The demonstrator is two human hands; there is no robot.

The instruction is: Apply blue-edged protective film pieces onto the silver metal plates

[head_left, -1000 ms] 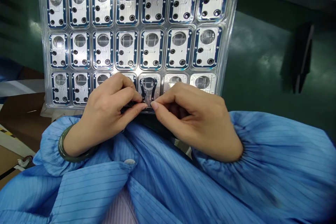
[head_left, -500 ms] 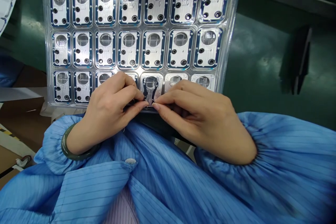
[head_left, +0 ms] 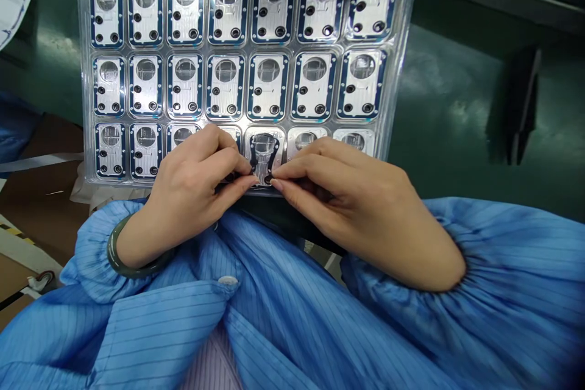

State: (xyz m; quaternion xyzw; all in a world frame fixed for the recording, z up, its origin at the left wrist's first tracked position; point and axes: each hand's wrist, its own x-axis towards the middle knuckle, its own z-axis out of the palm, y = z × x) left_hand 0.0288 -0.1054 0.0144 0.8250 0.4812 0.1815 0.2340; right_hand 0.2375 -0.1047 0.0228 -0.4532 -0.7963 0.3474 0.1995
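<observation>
Over the front row of a clear plastic tray (head_left: 393,97), my left hand (head_left: 201,173) and my right hand (head_left: 351,204) face each other, thumb and forefinger pinched on each. Between them a thin dark blue gasket (head_left: 275,145) lies bent inward over a silver metal plate (head_left: 280,164). Its near ends run to my fingertips, one side in each hand. The gasket's far end curves round the plate's round opening. Other plates, such as this one (head_left: 269,86) in the middle row, have blue gaskets lying flat along their edges. My fingers hide the gasket's lower part.
Two plates to the right in the front row, including this bare silver plate (head_left: 307,137), show no blue border. A black upright object (head_left: 523,103) stands on the green table (head_left: 448,109) at right. Brown cardboard (head_left: 41,195) lies at lower left.
My right hand has shifted slightly right, drawing its side of the gasket outward, so the near ends are farther apart. My left hand stays nearly still.
</observation>
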